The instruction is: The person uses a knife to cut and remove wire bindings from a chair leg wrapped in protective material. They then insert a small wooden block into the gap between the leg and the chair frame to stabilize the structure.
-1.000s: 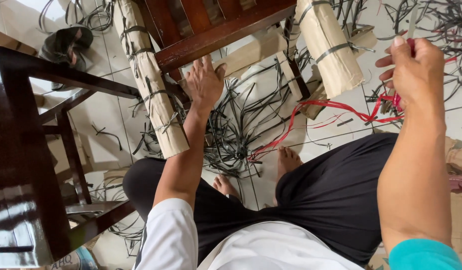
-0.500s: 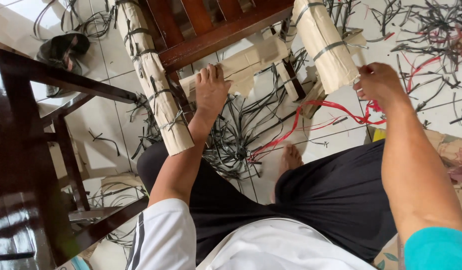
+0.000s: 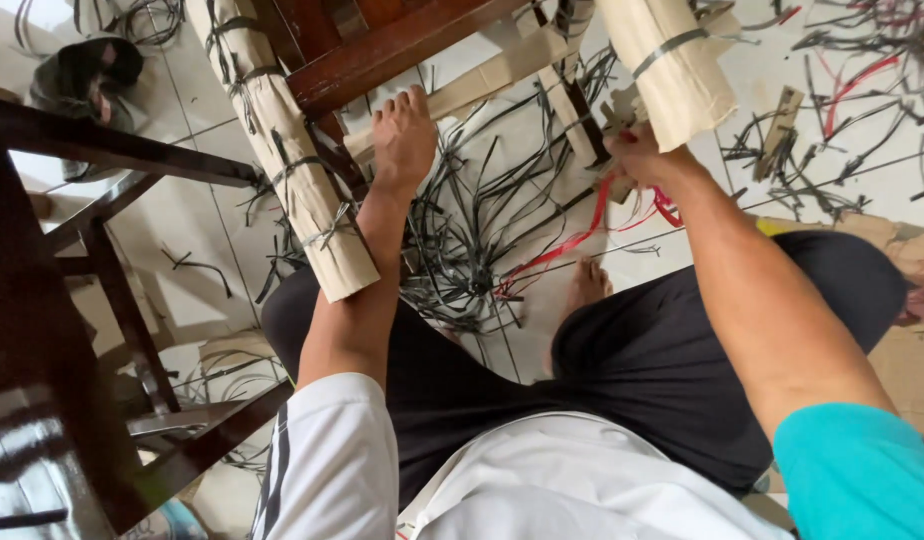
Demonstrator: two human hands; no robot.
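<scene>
Since the earlier frame, I see the right hand (image 3: pixel 644 158) lowered to the paper-wrapped chair leg (image 3: pixel 672 62), clenched on the red strap (image 3: pixel 582 240) (trailing over floor scraps). Head view: left hand (image 3: pixel 402 135) rests open-palmed, grasping nothing, against the wooden rail (image 3: pixel 382 50).

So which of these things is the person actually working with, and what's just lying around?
In use: left hand on wooden chair rail; right hand at red strap, beside paper-wrapped leg.
Lying about: black strap offcuts, sandals, cardboard.
</scene>
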